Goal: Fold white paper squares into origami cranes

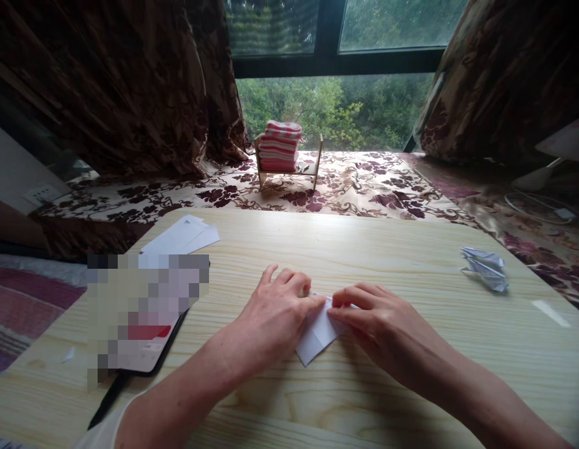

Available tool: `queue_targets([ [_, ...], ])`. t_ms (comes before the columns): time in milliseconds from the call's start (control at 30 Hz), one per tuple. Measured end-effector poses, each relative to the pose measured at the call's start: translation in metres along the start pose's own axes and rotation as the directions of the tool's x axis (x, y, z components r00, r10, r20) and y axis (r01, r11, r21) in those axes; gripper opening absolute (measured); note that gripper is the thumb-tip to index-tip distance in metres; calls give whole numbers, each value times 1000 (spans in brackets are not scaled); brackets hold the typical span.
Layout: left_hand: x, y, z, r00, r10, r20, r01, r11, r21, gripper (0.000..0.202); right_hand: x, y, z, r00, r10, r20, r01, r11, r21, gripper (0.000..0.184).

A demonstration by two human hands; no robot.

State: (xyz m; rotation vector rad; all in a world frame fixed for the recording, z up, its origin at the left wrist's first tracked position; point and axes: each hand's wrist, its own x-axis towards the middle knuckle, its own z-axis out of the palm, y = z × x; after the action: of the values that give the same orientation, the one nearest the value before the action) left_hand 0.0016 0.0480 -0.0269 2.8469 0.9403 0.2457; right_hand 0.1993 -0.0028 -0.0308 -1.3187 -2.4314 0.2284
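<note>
A small piece of folded white paper (315, 337) lies on the pale wood-grain table, one pointed corner toward me and a crease across it. My left hand (282, 308) rests on its left side, a finger pressed at the upper edge and the other fingers bent; its thumb is hidden. From the right, my right hand (383, 318) pinches the paper's upper right edge between thumb and fingers. The fingertips of both hands almost meet there. Part of the paper is covered by the hands.
White paper sheets (177, 237) lie at the table's back left. A tablet-like device (144, 355), partly blurred out, sits at left with a dark cable. A folded paper shape (486, 268) stands at right. Beyond the table, a little rack (316, 171) holds striped cloths (280, 149).
</note>
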Motion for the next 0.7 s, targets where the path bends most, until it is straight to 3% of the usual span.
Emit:
queue_targets([
  [333,-1,6,-2,1000,-15,11,15,999,41,27,-2,-7,3,996,-48,-69,40,993,-112,23],
  [700,-4,3,-1,1000,8,2,-8,999,44,28,-7,-3,1,968,-216,-126,188,960,-207,29],
])
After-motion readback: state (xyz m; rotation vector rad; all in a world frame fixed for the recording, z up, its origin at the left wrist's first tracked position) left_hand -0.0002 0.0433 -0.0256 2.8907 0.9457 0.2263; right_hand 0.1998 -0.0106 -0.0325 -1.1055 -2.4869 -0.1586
